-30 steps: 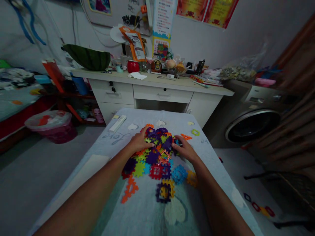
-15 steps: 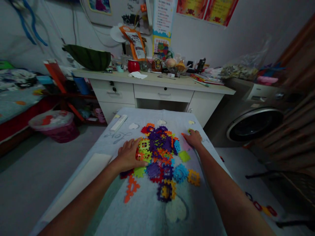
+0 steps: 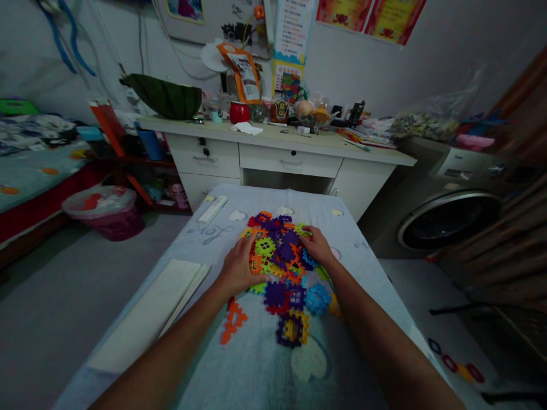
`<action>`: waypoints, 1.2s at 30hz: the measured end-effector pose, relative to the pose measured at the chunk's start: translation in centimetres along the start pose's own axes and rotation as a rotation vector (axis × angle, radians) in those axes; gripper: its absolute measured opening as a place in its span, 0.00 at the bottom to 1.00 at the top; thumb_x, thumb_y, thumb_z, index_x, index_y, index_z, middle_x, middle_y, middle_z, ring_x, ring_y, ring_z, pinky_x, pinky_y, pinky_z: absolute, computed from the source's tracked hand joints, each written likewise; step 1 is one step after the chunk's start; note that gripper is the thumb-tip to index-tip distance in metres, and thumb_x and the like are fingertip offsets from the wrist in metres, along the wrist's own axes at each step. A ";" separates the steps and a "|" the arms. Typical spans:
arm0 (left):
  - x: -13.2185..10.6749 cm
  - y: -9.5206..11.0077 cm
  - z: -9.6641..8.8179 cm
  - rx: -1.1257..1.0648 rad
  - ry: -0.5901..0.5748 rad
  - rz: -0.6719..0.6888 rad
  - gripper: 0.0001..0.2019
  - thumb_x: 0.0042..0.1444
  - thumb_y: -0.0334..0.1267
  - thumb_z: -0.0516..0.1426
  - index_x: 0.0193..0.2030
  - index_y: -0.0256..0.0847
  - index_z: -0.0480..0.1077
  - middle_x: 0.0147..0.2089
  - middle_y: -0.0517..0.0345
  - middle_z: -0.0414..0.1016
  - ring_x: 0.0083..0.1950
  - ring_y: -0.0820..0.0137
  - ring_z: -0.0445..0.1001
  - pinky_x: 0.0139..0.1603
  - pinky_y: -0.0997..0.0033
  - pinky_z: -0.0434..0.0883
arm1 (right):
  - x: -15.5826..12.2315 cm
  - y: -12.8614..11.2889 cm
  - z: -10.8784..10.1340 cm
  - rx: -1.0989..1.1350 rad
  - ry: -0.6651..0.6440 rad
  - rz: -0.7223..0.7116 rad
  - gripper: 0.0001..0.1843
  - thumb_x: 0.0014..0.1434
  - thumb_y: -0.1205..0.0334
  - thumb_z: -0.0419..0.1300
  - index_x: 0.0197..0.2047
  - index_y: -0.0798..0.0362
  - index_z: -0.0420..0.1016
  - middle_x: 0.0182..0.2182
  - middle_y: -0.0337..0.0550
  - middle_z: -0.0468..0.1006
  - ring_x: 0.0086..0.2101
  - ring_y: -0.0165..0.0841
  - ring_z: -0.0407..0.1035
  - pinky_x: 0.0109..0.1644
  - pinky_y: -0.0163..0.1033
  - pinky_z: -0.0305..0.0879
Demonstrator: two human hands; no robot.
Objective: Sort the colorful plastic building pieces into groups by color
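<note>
A heap of plastic interlocking building pieces (image 3: 287, 245), in purple, orange, lime green, red and blue, lies on the cloth-covered table. My left hand (image 3: 240, 265) cups the heap's left side, thumb and fingers apart, against lime and orange window-like squares. At the right edge, my right hand (image 3: 318, 246) touches the heap beside a lime-green piece (image 3: 301, 230), its fingers bent but apart. Closer to me lie a blue gear-edged piece (image 3: 318, 299), a purple square frame (image 3: 289, 332) over a yellow one, and an orange piece (image 3: 233, 322). My right forearm partly hides a yellow piece.
A folded white panel (image 3: 145, 319) lies along the table's left side, with a small white box (image 3: 212, 210) farther back. Behind stands a white desk (image 3: 290, 156) bearing a cut watermelon (image 3: 166, 98) and jars. A washing machine (image 3: 448, 199) is at right, a pink bin (image 3: 106, 213) at left.
My right hand has moved left to the heap, and the lime-green piece by it now lies against the others. My left hand has shifted slightly; pieces at the heap's left sit closer together.
</note>
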State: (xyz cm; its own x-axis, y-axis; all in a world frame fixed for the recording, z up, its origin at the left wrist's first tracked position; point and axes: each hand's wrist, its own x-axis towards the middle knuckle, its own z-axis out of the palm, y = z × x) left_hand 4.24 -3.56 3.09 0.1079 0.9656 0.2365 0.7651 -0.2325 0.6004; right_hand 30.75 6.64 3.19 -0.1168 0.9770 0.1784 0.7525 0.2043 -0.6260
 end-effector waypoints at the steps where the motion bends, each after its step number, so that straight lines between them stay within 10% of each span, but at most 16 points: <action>1: 0.1 0.0 0.0 -0.009 0.009 -0.011 0.60 0.33 0.53 0.70 0.71 0.43 0.46 0.69 0.39 0.54 0.69 0.45 0.56 0.66 0.46 0.59 | 0.0 -0.3 0.2 0.028 -0.010 0.002 0.22 0.58 0.56 0.57 0.55 0.53 0.71 0.52 0.51 0.74 0.50 0.39 0.69 0.56 0.45 0.62; 13: 1.4 -0.4 0.2 -0.132 0.025 0.017 0.58 0.36 0.45 0.70 0.72 0.46 0.43 0.71 0.40 0.52 0.71 0.48 0.53 0.68 0.44 0.57 | 1.0 -3.5 1.3 0.249 -0.141 0.124 0.33 0.49 0.51 0.66 0.57 0.51 0.68 0.50 0.47 0.76 0.49 0.40 0.71 0.56 0.46 0.65; 20: 2.3 -0.4 -0.2 -0.222 -0.022 0.028 0.53 0.40 0.44 0.69 0.71 0.45 0.47 0.71 0.43 0.52 0.72 0.52 0.54 0.69 0.50 0.57 | 0.9 -4.7 1.2 0.723 -0.343 0.100 0.21 0.46 0.60 0.63 0.46 0.51 0.72 0.39 0.39 0.81 0.38 0.35 0.74 0.47 0.42 0.71; 29: 2.1 -0.3 -0.8 -0.357 -0.037 -0.026 0.56 0.41 0.47 0.69 0.72 0.43 0.43 0.69 0.42 0.57 0.68 0.54 0.61 0.66 0.53 0.61 | 0.9 -9.4 1.8 0.514 -0.576 -0.250 0.20 0.49 0.65 0.61 0.47 0.50 0.76 0.35 0.33 0.80 0.34 0.31 0.72 0.42 0.36 0.70; 36: 0.3 -0.3 -3.1 -0.119 -0.028 -0.011 0.35 0.47 0.42 0.64 0.63 0.44 0.61 0.62 0.48 0.68 0.62 0.55 0.67 0.63 0.52 0.64 | 2.4 -10.0 -0.9 0.278 -0.616 -0.342 0.16 0.50 0.60 0.66 0.44 0.51 0.79 0.40 0.40 0.80 0.39 0.34 0.73 0.46 0.39 0.68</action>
State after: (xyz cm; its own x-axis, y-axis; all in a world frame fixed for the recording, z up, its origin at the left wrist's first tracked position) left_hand 2.10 -3.54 5.32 0.1193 0.9706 0.2089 0.6859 -0.2327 0.6895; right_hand 23.51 6.88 10.54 -0.7170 0.6970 -0.0079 0.4273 0.4306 -0.7950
